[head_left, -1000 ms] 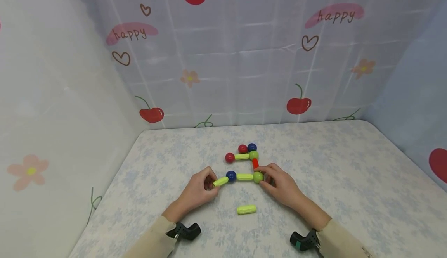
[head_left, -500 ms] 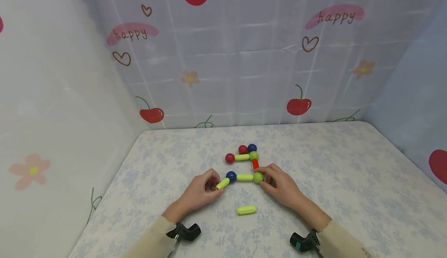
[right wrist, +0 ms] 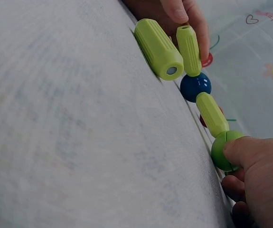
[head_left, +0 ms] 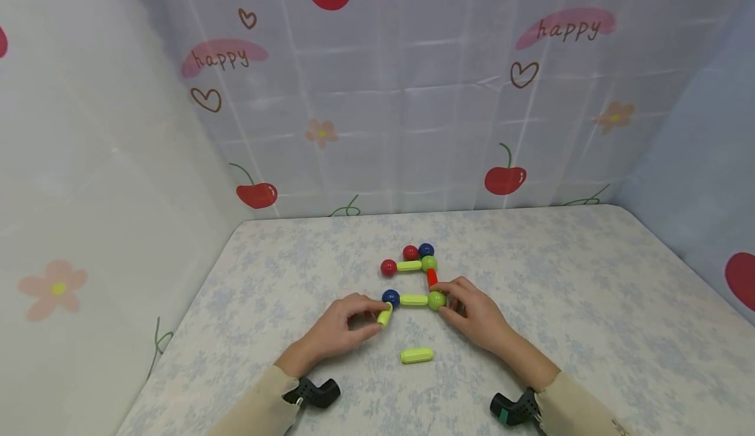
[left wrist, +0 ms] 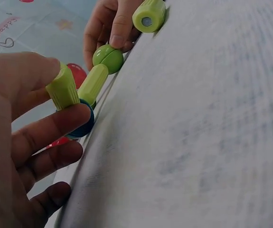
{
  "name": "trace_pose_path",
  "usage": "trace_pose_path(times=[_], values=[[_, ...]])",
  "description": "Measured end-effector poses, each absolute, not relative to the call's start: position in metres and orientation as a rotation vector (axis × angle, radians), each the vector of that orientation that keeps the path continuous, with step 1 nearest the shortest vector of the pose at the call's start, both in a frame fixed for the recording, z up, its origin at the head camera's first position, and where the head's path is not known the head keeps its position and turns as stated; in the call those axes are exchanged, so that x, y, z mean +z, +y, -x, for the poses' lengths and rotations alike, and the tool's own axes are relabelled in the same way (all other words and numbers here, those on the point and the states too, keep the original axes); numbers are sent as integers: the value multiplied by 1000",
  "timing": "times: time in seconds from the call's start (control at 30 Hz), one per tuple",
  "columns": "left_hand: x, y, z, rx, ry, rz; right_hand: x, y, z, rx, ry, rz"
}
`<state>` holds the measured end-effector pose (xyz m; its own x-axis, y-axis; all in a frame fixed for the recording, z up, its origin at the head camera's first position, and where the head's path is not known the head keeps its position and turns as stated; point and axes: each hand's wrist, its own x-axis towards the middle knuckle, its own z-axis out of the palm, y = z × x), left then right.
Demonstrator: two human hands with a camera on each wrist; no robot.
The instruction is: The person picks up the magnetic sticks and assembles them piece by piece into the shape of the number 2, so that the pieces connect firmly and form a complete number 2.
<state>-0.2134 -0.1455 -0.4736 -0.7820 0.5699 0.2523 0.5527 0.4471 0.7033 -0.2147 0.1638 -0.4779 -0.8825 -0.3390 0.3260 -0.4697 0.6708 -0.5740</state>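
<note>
My left hand pinches a yellow-green magnetic rod between thumb and index finger; the rod's far end meets a blue ball. From that ball a second yellow-green rod runs right to a green ball. Thumb and fingers of my right hand grip this green ball. Behind it, a red rod, partly covered by the right fingers, leads to another green ball. A further yellow-green rod joins that one to a red ball.
One loose yellow-green rod lies on the patterned tabletop in front of the hands. At the back, a red ball and a blue ball sit close beside the rear green ball. A printed curtain stands behind the table.
The left hand has moved right, swinging its rod around the blue ball from pointing left to pointing toward the front. The right hand stays at the green ball.
</note>
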Motion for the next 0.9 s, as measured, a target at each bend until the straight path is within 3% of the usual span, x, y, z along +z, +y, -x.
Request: trace_pose_path(times=[0.9], values=[[-476, -132, 211, 1090, 2816, -1067, -477, 164, 214, 1006, -2696, -634]])
